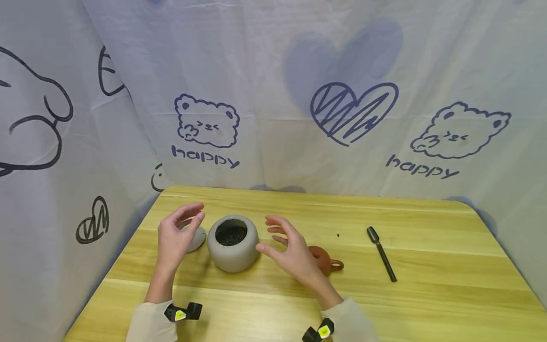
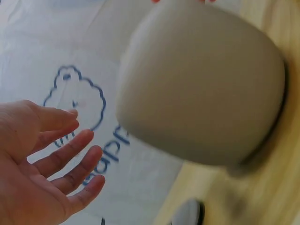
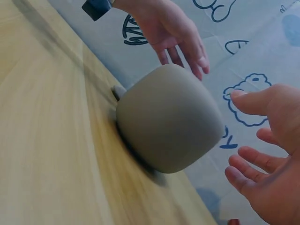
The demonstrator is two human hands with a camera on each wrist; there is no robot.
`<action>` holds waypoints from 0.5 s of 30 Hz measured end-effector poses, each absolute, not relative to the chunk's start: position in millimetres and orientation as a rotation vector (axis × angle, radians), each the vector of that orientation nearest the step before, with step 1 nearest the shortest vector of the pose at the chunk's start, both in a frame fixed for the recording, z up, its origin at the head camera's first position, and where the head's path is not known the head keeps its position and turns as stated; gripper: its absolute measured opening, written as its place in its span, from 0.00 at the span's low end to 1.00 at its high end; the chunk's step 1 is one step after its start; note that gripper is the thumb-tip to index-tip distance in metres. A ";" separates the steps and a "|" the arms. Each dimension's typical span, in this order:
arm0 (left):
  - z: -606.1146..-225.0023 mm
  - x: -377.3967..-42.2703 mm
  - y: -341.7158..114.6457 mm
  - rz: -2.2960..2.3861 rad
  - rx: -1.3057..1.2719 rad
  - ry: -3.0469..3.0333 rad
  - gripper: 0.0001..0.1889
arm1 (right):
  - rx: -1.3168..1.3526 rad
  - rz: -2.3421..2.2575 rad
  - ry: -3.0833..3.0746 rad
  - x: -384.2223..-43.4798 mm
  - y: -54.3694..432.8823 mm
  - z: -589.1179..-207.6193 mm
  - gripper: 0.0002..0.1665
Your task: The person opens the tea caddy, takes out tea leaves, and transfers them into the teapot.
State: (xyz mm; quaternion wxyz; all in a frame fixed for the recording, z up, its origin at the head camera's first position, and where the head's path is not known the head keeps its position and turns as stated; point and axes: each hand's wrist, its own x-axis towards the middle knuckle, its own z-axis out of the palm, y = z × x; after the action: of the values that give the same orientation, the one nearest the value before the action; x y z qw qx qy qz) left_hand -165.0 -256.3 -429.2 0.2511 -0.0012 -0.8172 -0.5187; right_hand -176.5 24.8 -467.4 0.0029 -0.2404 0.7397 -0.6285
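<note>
A round grey jar (image 1: 233,259) stands upright on the table, uncovered, with dark loose bits (image 1: 231,236) inside that look like tea leaves. My left hand (image 1: 175,237) hovers on its left side, fingers loosely bent and holding nothing. Partly behind that hand lies a small grey lid-like disc (image 1: 197,241). To the right of the jar is my right hand (image 1: 295,251), also without anything in its grasp; its thumb tip is near the jar's side. In the right wrist view a gap shows between this hand (image 3: 269,159) and the jar (image 3: 168,122).
A reddish-brown clay teapot (image 1: 323,261) is partly hidden by the right hand, its loop handle facing right. Farther right lies a black scoop (image 1: 382,254). One tiny dark speck (image 1: 338,235) is on the wooden table (image 1: 448,266). Printed cloth (image 1: 273,142) hangs behind and at left.
</note>
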 end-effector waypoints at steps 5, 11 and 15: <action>-440.8 -164.8 -272.2 -1.306 0.118 -2.329 0.10 | -0.728 -1.969 2.288 -177.6 16.8 -475.9 0.44; -459.6 -165.3 -288.1 -1.221 0.208 -2.389 0.10 | -0.705 -1.964 2.269 -177.4 8.0 -486.6 0.48; -469.7 -165.1 -295.9 -1.181 0.253 -2.417 0.11 | -0.703 -1.974 2.258 -176.6 3.0 -492.2 0.49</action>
State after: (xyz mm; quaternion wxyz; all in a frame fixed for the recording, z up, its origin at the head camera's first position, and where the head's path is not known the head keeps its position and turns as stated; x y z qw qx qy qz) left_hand -165.1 -295.9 -469.7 0.2182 0.0913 -0.8730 -0.4265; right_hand -176.6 3.0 -492.2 0.0305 -0.2281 0.7327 -0.6404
